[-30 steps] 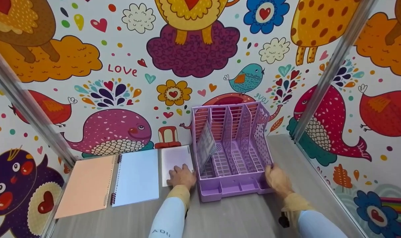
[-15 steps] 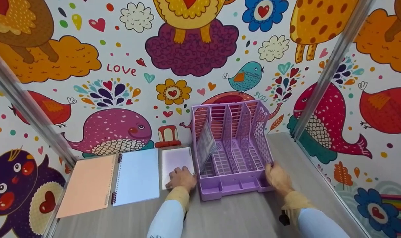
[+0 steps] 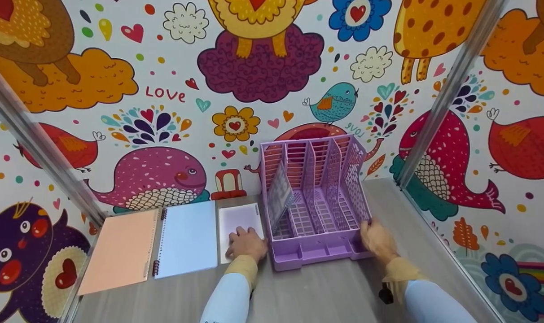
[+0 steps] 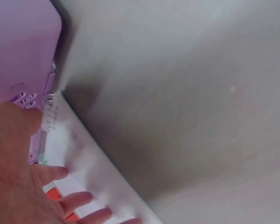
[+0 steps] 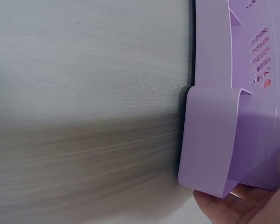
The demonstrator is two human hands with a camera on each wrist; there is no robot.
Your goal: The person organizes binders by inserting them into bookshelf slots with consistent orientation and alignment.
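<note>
My left hand [image 3: 247, 244] rests on a small pale purple-and-white notebook [image 3: 240, 217], fingers spread over its lower part. In the left wrist view, the fingertips press on its cover [image 4: 91, 154], and a white spiral binding shows near the thumb. Just right of it stands a purple desk file organizer [image 3: 287, 265] with upright dividers and shallow front compartments. My right hand [image 3: 379, 240] grips the organizer's front right corner; in the right wrist view, fingers curl around the end of the front tray [image 5: 207, 135]. A grey patterned notebook [image 3: 280, 197] leans in the leftmost slot.
Left of the small notebook lie a light blue spiral notebook [image 3: 189, 240] and a peach notebook [image 3: 119, 253], side by side on the grey table [image 3: 308, 291]. A wall with cartoon animals [image 3: 164, 177] rises behind the organizer, and metal posts [image 3: 427, 130] border both sides.
The small notebook has slid a little toward me under my left hand, which has come slightly nearer too. My right hand keeps its grip on the organizer, which stays in place.
</note>
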